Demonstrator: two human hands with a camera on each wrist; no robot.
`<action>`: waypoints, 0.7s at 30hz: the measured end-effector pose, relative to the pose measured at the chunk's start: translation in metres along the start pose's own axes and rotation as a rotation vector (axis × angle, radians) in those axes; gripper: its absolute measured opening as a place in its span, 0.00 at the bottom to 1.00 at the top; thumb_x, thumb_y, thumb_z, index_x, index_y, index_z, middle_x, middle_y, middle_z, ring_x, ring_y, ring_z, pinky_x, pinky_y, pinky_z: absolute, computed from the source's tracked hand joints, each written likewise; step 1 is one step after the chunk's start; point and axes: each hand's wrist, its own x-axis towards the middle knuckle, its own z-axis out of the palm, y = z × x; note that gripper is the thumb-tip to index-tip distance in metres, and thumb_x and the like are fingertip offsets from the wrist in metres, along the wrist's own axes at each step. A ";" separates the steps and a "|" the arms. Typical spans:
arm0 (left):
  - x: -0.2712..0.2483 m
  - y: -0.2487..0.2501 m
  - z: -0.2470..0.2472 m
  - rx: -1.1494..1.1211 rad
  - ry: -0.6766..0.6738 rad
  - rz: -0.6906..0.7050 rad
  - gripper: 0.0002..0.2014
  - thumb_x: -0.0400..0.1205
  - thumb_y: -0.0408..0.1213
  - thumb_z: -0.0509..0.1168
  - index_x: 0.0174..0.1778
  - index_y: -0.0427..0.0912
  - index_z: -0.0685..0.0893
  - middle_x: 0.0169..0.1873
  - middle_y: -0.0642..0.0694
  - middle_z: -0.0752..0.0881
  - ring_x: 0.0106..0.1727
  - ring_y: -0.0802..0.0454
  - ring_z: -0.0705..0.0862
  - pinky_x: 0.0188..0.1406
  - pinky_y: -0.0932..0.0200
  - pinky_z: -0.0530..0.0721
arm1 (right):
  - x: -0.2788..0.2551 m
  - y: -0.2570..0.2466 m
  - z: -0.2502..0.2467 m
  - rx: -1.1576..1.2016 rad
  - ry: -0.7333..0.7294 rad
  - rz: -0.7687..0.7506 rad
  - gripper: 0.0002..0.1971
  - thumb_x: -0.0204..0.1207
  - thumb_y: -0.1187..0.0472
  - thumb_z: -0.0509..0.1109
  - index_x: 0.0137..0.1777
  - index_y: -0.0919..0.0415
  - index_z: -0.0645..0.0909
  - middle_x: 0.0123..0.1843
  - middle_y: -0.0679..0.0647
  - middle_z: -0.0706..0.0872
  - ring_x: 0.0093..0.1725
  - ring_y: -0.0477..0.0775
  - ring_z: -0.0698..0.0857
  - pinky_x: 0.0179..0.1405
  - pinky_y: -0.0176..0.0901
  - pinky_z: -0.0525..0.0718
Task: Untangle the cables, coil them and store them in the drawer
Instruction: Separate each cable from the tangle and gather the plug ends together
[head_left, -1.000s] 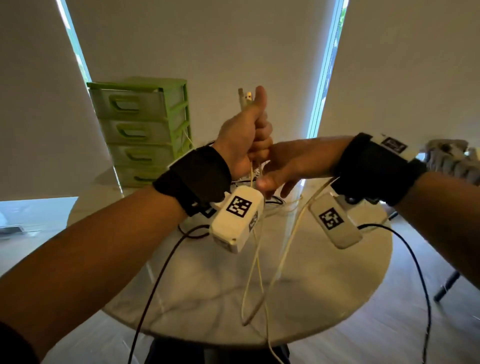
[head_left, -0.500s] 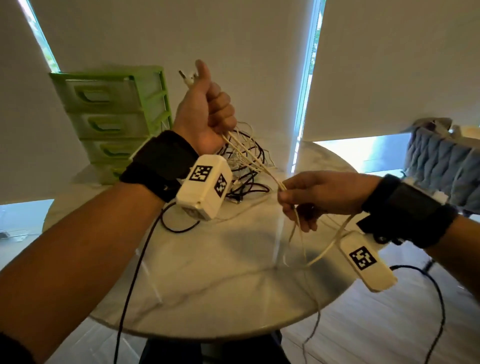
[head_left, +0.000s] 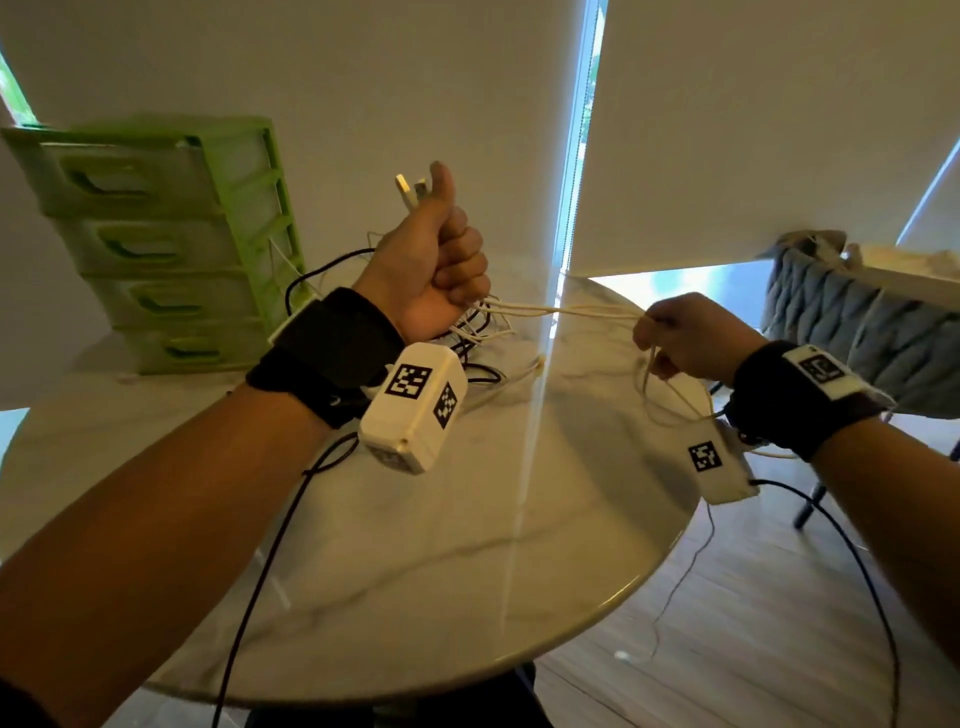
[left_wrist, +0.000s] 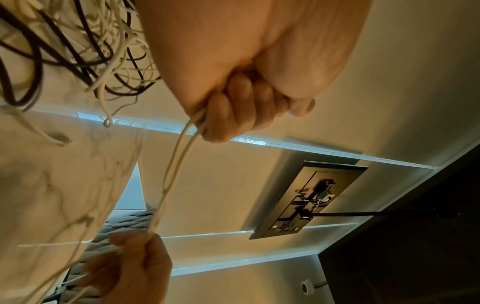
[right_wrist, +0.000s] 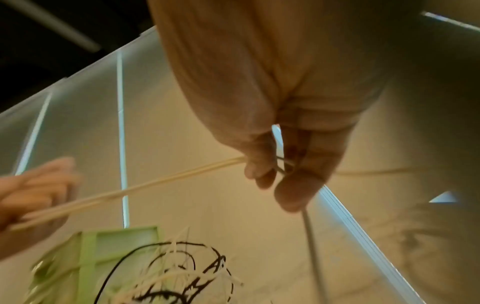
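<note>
My left hand (head_left: 441, 275) is raised in a fist over the round marble table (head_left: 363, 582), gripping a white cable (head_left: 566, 310) whose plug end (head_left: 410, 189) sticks up beside the thumb. Strands of that cable run taut to my right hand (head_left: 670, 338), which pinches them at the table's right side; a loop hangs below it. In the left wrist view the strands (left_wrist: 174, 164) leave my left fist (left_wrist: 233, 115) toward the right hand (left_wrist: 135, 263). A tangle of white and black cables (head_left: 472, 343) lies behind the left hand. The green drawer unit (head_left: 156, 244) stands at the back left, drawers closed.
A grey quilted chair (head_left: 857, 322) stands right of the table. Black wrist-camera leads (head_left: 270, 561) hang over the table's front edge. Roller blinds cover the windows behind. The near half of the marble top is bare.
My right hand has drawn away to the right from the left hand, pulling the white strands out taut. The left fist stayed raised with the plug end.
</note>
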 end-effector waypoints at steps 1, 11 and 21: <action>0.000 0.000 -0.002 0.003 0.006 0.007 0.32 0.86 0.60 0.47 0.17 0.48 0.61 0.16 0.52 0.57 0.17 0.57 0.56 0.16 0.62 0.57 | 0.003 0.004 0.000 0.059 0.056 0.014 0.14 0.82 0.63 0.62 0.35 0.58 0.81 0.30 0.54 0.84 0.23 0.45 0.83 0.38 0.42 0.82; 0.009 0.004 -0.005 0.012 0.013 0.067 0.32 0.86 0.61 0.46 0.17 0.48 0.60 0.16 0.52 0.57 0.18 0.57 0.55 0.17 0.62 0.57 | -0.005 0.034 -0.003 0.083 -0.031 -0.042 0.09 0.83 0.57 0.66 0.40 0.52 0.80 0.41 0.52 0.84 0.42 0.52 0.81 0.49 0.46 0.75; 0.010 -0.016 0.003 0.132 0.017 0.019 0.27 0.84 0.60 0.53 0.23 0.47 0.67 0.23 0.50 0.64 0.27 0.53 0.69 0.41 0.52 0.80 | -0.023 0.036 -0.014 -0.310 -0.481 0.125 0.06 0.80 0.63 0.66 0.54 0.53 0.78 0.52 0.53 0.83 0.50 0.59 0.86 0.48 0.49 0.86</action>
